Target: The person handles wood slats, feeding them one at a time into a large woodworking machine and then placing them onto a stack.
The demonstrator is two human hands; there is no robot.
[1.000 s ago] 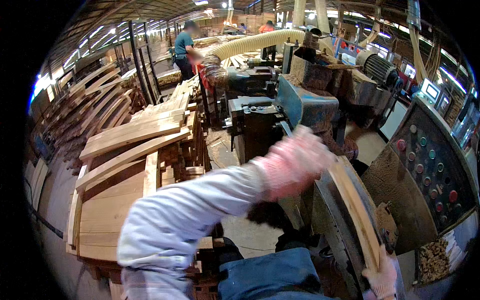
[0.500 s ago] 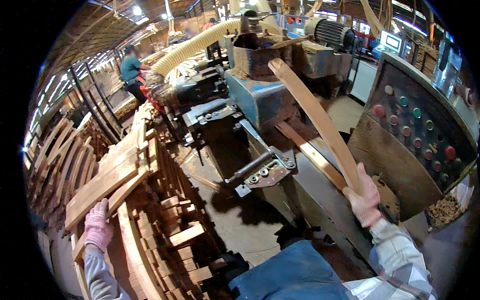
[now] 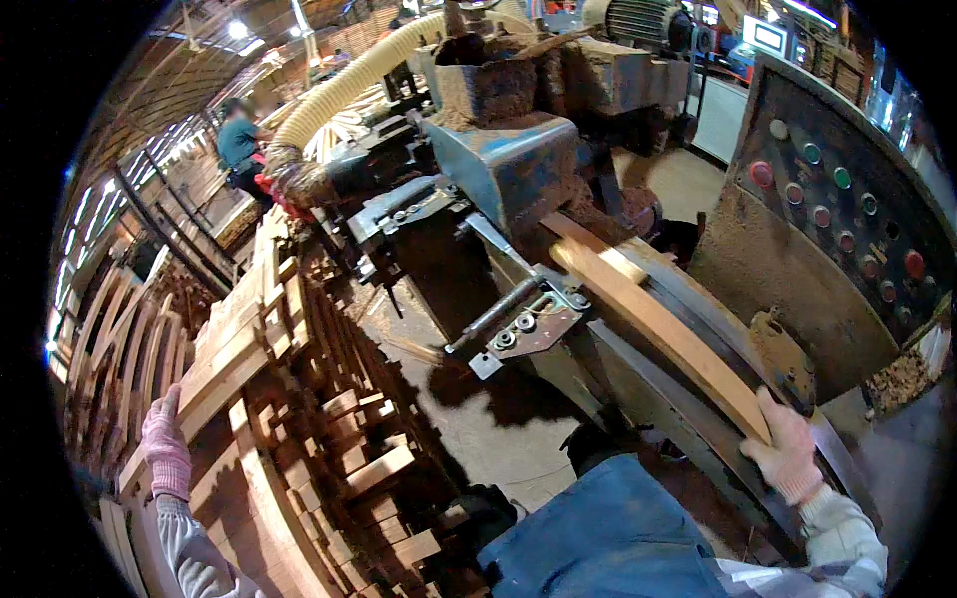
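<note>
My right hand (image 3: 783,448), in a pale work glove, grips the near end of a curved wooden slat (image 3: 678,344). The slat lies along the bed of a woodworking machine, its far end close to the blue metal housing (image 3: 518,164). Beside that far end, another wooden piece (image 3: 626,263) shows on the bed, partly covered by the slat. On the left, my left hand (image 3: 166,447), in a pink knitted glove, rests against a board (image 3: 224,384) on a wood stack, fingers stretched out. Its thumb cannot be made out.
A control panel (image 3: 837,199) with several coloured buttons stands at the right. A roller bracket (image 3: 523,334) juts from the machine. Stacked wood pieces (image 3: 379,468) fill the left. A cream hose (image 3: 349,85) runs behind, near a person in a green shirt (image 3: 237,145).
The slat, raised at its far end before, now lies down along the machine bed. My right hand has moved lower and to the right with it. My left hand has shifted slightly left.
</note>
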